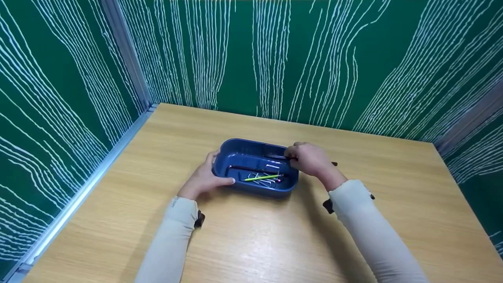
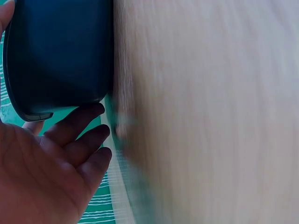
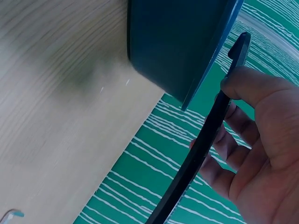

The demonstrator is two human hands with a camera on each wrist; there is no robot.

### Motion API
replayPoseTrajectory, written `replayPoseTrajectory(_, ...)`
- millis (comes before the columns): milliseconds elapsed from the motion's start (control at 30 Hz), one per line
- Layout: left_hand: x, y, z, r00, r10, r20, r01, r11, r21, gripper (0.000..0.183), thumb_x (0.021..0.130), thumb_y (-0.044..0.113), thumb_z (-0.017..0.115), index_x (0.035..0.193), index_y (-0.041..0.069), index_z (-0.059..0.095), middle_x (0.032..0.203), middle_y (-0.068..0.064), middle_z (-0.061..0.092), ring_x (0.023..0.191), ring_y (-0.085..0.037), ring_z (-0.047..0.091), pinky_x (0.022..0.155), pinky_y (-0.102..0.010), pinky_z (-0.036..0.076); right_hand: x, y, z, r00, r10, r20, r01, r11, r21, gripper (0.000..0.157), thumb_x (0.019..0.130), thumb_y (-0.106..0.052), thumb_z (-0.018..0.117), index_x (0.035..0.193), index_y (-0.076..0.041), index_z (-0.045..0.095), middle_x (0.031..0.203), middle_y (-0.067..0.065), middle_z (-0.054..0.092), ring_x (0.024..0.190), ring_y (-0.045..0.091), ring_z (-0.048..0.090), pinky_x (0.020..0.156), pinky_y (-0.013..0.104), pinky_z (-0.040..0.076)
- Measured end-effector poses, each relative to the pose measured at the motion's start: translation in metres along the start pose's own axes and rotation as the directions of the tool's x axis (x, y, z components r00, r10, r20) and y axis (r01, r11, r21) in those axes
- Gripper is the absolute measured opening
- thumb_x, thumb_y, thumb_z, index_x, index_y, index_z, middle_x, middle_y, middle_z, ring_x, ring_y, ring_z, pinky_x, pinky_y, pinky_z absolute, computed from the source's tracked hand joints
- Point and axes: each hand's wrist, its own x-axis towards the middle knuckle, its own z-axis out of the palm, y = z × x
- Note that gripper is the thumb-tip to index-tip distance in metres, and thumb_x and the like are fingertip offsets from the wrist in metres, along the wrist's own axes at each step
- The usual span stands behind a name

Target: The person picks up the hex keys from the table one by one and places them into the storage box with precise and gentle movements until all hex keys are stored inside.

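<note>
A blue plastic tray (image 1: 255,191) with rounded corners sits on the table. My left hand (image 1: 206,177) holds its left end, thumb at the front rim and fingers round the far side; in the left wrist view, the left hand (image 2: 51,163) has its lower fingers loosely bent beneath the tray's end. At the tray's right end, my right hand (image 1: 310,158) pinches a long, dark strip with a hooked tip. The right wrist view shows this strip (image 3: 187,170) between the thumb and fingers of the right hand (image 3: 266,135), beside the tray wall.
Inside the tray lie a yellow-green pencil (image 1: 261,178), a dark slender stick (image 1: 251,169) and several thin silvery pieces (image 1: 269,182). The wooden table (image 1: 251,236) ends at green walls (image 1: 239,59) with white wavy lines, at the back and both sides.
</note>
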Motion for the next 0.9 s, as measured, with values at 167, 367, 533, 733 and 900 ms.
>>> replayPoseTrajectory(167,-0.001,0.000,0.000,1.000,0.004,-0.002,-0.004,1.000,0.008,0.100,0.051,0.053,0.077,0.131,0.042,0.018,0.133,0.000,0.038,0.115,-0.023,0.040,0.096,-0.049,0.034,0.004,-0.007,0.003,1.000,-0.021,0.001,0.021,1.000,0.010,0.021,0.079,-0.016,0.061,0.099,-0.020,0.065,0.092,-0.002,0.060,0.077,0.016,0.052,0.075,0.035,0.049)
replayPoseTrajectory(367,0.000,0.000,0.000,1.000,-0.001,0.005,0.001,1.000,0.019,0.099,0.052,0.052,0.077,0.131,0.044,0.018,0.131,-0.004,0.039,0.113,-0.024,0.041,0.095,-0.047,0.034,0.009,-0.015,0.006,0.996,-0.082,-0.020,0.082,0.997,0.016,0.020,0.079,-0.017,0.059,0.098,-0.020,0.065,0.090,-0.003,0.060,0.076,0.015,0.052,0.074,0.034,0.049)
replayPoseTrajectory(533,-0.001,0.001,-0.001,1.000,-0.015,0.014,0.015,1.000,0.014,0.099,0.052,0.053,0.077,0.131,0.045,0.017,0.133,-0.003,0.038,0.115,-0.024,0.040,0.095,-0.049,0.034,0.014,-0.024,0.008,0.995,-0.100,-0.026,0.100,0.995,0.026,0.021,0.079,-0.016,0.058,0.099,-0.020,0.065,0.092,-0.003,0.060,0.079,0.014,0.053,0.076,0.034,0.049)
replayPoseTrajectory(733,-0.001,0.001,-0.001,1.000,-0.026,0.012,0.026,1.000,0.014,0.099,0.052,0.053,0.077,0.131,0.045,0.016,0.134,-0.003,0.036,0.116,-0.024,0.039,0.096,-0.050,0.033,0.022,-0.035,0.010,0.995,-0.100,-0.011,0.100,0.994,0.043,0.022,0.080,-0.017,0.057,0.100,-0.022,0.064,0.093,-0.004,0.060,0.079,0.014,0.052,0.076,0.034,0.049)
replayPoseTrajectory(900,0.000,0.001,-0.001,1.000,-0.018,0.015,0.018,1.000,0.010,0.099,0.052,0.053,0.076,0.130,0.046,0.016,0.134,-0.003,0.036,0.116,-0.024,0.039,0.096,-0.049,0.032,0.026,-0.044,0.011,0.996,-0.088,-0.001,0.088,0.995,0.046,0.022,0.080,-0.018,0.058,0.100,-0.024,0.064,0.095,-0.005,0.060,0.079,0.014,0.052,0.076,0.035,0.049)
